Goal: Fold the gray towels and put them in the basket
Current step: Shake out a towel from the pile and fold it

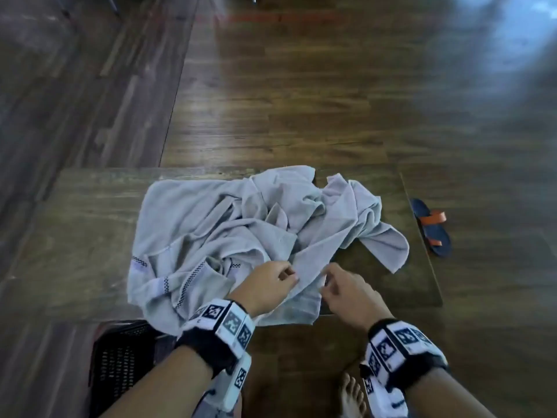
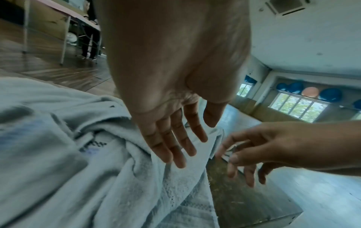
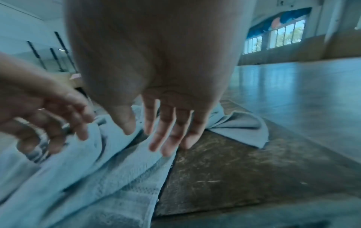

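Observation:
Several gray towels point(image 1: 229, 233) lie crumpled in one pile on a low wooden table point(image 1: 376, 285). My left hand point(image 1: 271, 285) hovers over the pile's near right part. In the left wrist view its fingers point(image 2: 175, 146) are stretched out just above a towel fold point(image 2: 97, 169) and hold nothing. My right hand point(image 1: 340, 285) is close beside it at the towel's right edge. Its fingers point(image 3: 166, 138) are spread and loose over the towel edge point(image 3: 97, 177), gripping nothing. A black perforated basket point(image 1: 120, 357) stands on the floor at the near left, partly under a hanging towel corner.
A blue and orange sandal point(image 1: 432, 226) lies on the floor past the table's right edge. My bare foot point(image 1: 351, 396) is on the floor below the table's near edge. Bare tabletop point(image 3: 234, 169) shows to the right of the towels. Wooden floor surrounds the table.

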Action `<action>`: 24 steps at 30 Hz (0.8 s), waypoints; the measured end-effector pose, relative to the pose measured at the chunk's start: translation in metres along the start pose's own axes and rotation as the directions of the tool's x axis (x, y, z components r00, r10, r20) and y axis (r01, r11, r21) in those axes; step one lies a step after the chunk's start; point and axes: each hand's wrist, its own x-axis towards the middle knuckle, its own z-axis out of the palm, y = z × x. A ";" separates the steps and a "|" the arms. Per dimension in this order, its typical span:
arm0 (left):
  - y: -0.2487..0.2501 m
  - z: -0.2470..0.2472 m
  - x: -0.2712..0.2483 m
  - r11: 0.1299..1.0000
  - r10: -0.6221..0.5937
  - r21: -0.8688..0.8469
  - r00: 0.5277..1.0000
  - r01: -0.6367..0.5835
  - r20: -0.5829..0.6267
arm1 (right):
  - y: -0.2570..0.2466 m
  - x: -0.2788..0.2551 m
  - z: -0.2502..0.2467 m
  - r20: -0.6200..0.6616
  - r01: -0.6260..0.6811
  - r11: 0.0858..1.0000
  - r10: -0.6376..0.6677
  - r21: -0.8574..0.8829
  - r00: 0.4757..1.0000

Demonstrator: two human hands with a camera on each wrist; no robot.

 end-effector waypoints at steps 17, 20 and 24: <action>-0.073 0.032 0.001 0.897 0.095 0.441 0.963 0.027 -0.253 | 0.015 -0.008 0.027 -0.480 0.214 0.892 0.003 0.398 0.877; -0.054 0.040 -0.022 0.940 0.263 0.248 0.961 -0.235 -0.089 | -0.003 -0.047 -0.005 -0.581 0.398 0.765 -0.039 0.506 0.813; -0.010 0.059 -0.051 0.924 0.381 0.091 0.918 -0.372 -0.111 | -0.026 -0.093 -0.033 -0.592 0.565 0.509 -0.127 0.649 0.796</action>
